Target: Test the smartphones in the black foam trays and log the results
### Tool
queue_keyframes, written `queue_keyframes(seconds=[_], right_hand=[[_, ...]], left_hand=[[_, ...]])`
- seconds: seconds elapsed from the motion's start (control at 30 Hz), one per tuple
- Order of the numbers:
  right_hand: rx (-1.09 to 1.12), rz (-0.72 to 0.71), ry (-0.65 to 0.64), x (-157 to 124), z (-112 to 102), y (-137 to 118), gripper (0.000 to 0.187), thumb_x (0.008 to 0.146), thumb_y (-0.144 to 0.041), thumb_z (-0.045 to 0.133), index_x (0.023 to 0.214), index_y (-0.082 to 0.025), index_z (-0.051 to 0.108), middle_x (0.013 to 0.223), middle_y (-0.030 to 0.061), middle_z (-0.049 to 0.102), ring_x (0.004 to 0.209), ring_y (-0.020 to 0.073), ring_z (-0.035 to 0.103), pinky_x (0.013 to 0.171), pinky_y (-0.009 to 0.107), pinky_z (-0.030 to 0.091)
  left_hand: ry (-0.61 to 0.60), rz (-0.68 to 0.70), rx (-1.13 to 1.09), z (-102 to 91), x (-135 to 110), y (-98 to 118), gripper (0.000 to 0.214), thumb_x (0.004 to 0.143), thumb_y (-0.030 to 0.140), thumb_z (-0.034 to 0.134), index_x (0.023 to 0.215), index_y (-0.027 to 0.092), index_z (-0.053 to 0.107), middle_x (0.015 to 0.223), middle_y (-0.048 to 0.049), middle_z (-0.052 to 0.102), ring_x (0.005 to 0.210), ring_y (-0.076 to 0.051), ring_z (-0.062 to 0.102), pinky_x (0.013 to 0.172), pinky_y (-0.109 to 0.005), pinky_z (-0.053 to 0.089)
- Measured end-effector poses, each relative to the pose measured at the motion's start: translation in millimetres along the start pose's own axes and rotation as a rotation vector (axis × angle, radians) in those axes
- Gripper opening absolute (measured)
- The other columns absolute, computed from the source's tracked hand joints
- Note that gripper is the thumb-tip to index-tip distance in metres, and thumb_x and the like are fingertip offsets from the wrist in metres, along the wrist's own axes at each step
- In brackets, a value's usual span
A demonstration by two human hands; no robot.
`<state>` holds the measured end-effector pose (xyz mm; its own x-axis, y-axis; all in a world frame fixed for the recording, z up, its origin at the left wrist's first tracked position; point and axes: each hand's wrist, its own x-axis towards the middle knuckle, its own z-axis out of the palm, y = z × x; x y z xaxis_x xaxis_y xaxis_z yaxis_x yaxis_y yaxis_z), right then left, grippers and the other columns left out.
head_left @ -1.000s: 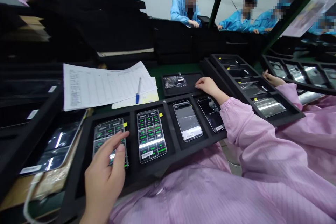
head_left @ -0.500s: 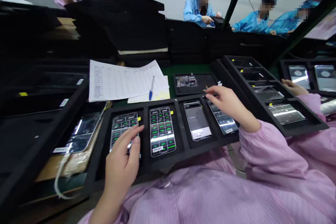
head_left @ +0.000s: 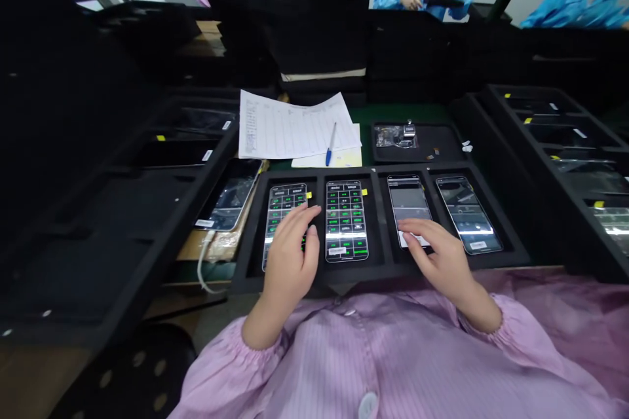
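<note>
A black foam tray [head_left: 378, 268] in front of me holds several phones side by side, screens lit. My left hand [head_left: 292, 252] lies open on the leftmost phone [head_left: 282, 206], fingers spread over its green test grid. The second phone [head_left: 346, 219] shows a similar grid and is untouched. Open as well, my right hand [head_left: 437, 255] rests its fingertips on the lower part of the third phone [head_left: 407, 200], which shows a grey screen. Just right of that hand lies the fourth phone [head_left: 468, 213].
A printed sheet [head_left: 289, 124] with a blue pen [head_left: 330, 146] lies behind the tray, beside a small black tray [head_left: 437, 144] holding a bagged part [head_left: 396, 136]. More black trays stand left [head_left: 162, 163] and right [head_left: 565, 144]. People in blue and pink work beyond.
My right hand came back from the small tray at the back and settled on the third phone. My left hand stayed on the leftmost phone. My view swung left and down.
</note>
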<state>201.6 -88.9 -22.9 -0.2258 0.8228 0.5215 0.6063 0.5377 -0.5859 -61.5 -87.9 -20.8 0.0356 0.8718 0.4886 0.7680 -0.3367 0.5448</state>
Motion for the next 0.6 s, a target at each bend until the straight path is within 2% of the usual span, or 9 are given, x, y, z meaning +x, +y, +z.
queue_keyframes(seconds=[0.17,0.4,0.6], right_hand=[[0.014,0.006,0.001,-4.3,1.6,1.1,0.015,0.096,-0.017,0.054,0.101,-0.02,0.068,0.107,0.0094,0.075,0.101,0.0227,0.07,0.089,0.04,0.057],[0.038,0.06,0.091,-8.0,-2.0,5.4,0.014,0.096,-0.019,0.056,0.1,-0.021,0.069,0.106,0.0096,0.074,0.102,0.0225,0.069,0.089,0.041,0.056],[0.034,0.08,0.086,-10.2,0.7,7.7,0.013,0.095,-0.02,0.056,0.099,-0.021,0.069,0.107,0.0092,0.074,0.103,0.0226,0.069,0.091,0.04,0.055]], left_hand=[[-0.006,0.039,0.018,0.2,1.3,2.5,0.032,0.097,0.018,0.042,0.119,0.012,0.064,0.123,-0.0108,0.069,0.126,-0.021,0.057,0.109,-0.039,0.045],[0.084,0.067,-0.012,-1.0,-1.6,3.5,0.03,0.095,0.013,0.044,0.118,0.016,0.064,0.121,-0.0077,0.07,0.125,-0.02,0.058,0.108,-0.037,0.046],[0.242,0.114,0.0,-12.5,-9.2,-2.9,0.03,0.093,0.01,0.048,0.117,0.017,0.065,0.117,-0.0093,0.071,0.125,-0.022,0.058,0.109,-0.042,0.044]])
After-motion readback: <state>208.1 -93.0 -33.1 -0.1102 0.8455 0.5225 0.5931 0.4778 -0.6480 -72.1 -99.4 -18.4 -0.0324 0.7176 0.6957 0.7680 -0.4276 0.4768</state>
